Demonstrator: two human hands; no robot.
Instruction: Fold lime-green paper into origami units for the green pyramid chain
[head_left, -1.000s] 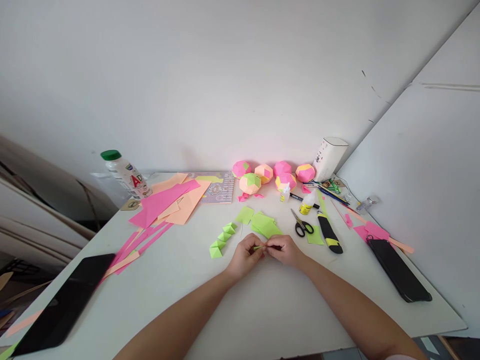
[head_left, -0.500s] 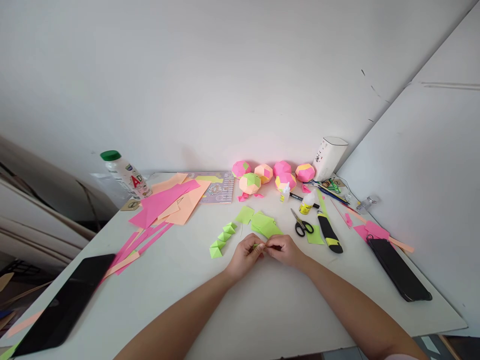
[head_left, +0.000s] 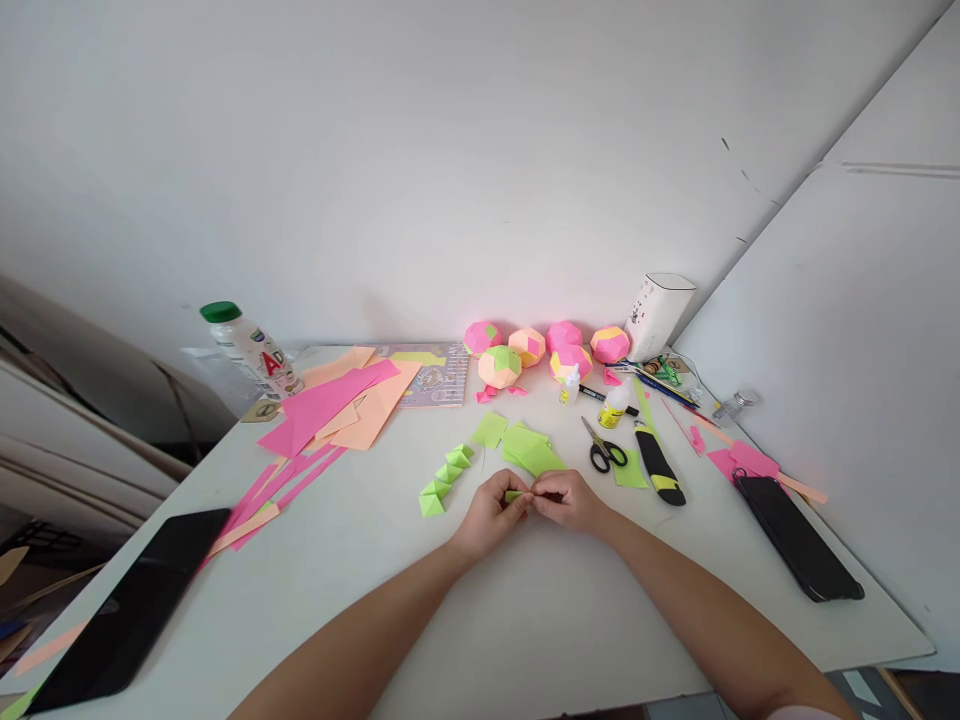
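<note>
Between my fingertips is a small folded piece of green paper [head_left: 514, 496], mostly hidden by the fingers. My left hand [head_left: 493, 510] pinches it from the left, and my right hand [head_left: 568, 500] pinches its right end; the two hands touch. Just beyond them lies a stack of green paper squares [head_left: 531, 448], with a single green square [head_left: 490, 429] beside it. To the left of my left hand stands a row of folded green paper units [head_left: 444, 482]. Black-handled scissors [head_left: 606, 452] rest on another green square [head_left: 631, 470], right of the stack.
Several faceted paper balls [head_left: 500, 367] line the wall. Glue bottles [head_left: 615, 404], a yellow-black cutter [head_left: 660, 465] and a black phone [head_left: 799, 540] lie rightward. Pink and orange sheets [head_left: 330, 405], a white bottle [head_left: 251, 350] and a black tablet [head_left: 127, 610] are at left.
The fingers of my left hand have shifted slightly, so a little more of the green paper shows between them. Everything else on the table stays put.
</note>
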